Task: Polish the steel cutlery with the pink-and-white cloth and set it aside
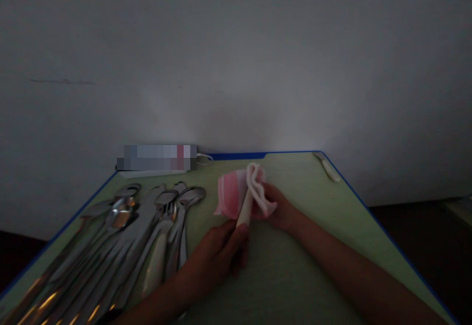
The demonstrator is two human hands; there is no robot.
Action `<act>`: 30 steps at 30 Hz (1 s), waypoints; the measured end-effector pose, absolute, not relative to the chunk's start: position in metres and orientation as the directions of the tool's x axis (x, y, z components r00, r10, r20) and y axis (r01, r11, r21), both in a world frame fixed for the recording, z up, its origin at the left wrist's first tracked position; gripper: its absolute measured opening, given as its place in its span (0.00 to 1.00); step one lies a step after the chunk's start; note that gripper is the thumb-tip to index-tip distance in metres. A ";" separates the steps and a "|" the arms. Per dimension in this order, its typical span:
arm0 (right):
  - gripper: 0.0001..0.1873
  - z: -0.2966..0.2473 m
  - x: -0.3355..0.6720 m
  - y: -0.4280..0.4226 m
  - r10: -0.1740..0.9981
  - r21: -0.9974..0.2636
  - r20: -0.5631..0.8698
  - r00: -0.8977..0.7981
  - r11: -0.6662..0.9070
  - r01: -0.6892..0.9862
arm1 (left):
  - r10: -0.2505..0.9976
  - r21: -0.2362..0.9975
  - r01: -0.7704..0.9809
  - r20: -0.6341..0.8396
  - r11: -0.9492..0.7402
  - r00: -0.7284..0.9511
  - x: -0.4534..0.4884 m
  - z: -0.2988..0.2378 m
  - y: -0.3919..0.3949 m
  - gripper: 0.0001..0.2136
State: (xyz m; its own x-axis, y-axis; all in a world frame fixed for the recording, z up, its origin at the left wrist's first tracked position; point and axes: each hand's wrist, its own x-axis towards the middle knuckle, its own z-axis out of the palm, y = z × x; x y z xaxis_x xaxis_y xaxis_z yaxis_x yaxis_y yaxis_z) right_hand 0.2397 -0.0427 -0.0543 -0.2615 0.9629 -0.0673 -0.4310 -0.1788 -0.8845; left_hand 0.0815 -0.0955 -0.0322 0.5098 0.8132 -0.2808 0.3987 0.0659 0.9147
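Observation:
My left hand [224, 246] is closed around the lower end of a white handle [245, 212] above the middle of the table. The upper end of this utensil is covered by a pink and white cloth [230, 194], so its kind stays hidden. On the other side, my right hand [278, 207] grips the cloth, wrapped about the utensil; most of its fingers are behind the fabric. Left of my hands lies a pile of metal cutlery, with spoons [123, 212], a white-handled fork [167, 217] and several long handles side by side.
A white-handled utensil [327, 166] lies alone at the table's far right corner. At the back left stands a blurred-out box-like object [157, 158] with a white cable [205, 158]. The pale green table [295, 266] has a blue edge and meets a grey wall [236, 59].

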 end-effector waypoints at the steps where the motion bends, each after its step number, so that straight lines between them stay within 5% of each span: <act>1: 0.15 -0.055 0.240 -0.043 0.943 -0.876 -0.071 -0.324 -0.215 -0.432 | 0.814 0.912 0.406 -0.280 0.060 0.509 0.081 -0.032 -0.096 0.21; 9: 0.28 -0.054 0.245 -0.043 0.883 -0.958 -0.002 -0.469 -0.136 -0.252 | 0.826 0.919 0.393 -0.245 0.031 0.508 0.081 -0.036 -0.095 0.17; 13: 0.20 -0.049 0.244 -0.047 0.861 -0.957 -0.045 -0.506 -0.183 -0.226 | 0.824 0.917 0.399 -0.236 0.014 0.514 0.081 -0.035 -0.094 0.17; 20: 0.06 -0.058 0.237 -0.039 0.912 -0.796 -0.205 -0.355 -0.366 -0.482 | 0.832 0.923 0.369 -0.286 0.107 0.475 0.082 -0.032 -0.095 0.20; 25: 0.09 -0.051 0.238 -0.033 0.884 -0.635 -0.205 -0.421 -0.447 -0.630 | 0.815 0.943 0.317 -0.260 0.099 0.519 0.081 -0.032 -0.096 0.17; 30: 0.12 -0.051 0.243 -0.040 0.870 -0.798 -0.115 -0.480 -0.368 -0.477 | 0.820 0.936 0.345 -0.250 0.068 0.515 0.080 -0.033 -0.097 0.19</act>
State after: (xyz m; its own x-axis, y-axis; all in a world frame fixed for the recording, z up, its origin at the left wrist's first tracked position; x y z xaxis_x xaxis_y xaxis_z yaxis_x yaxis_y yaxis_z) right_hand 0.2427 -0.0401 -0.0507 -0.4797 0.8699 -0.1149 -0.4767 -0.3683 -0.7982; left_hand 0.0804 -0.0967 -0.0326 0.5152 0.8199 -0.2497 0.3451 0.0683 0.9361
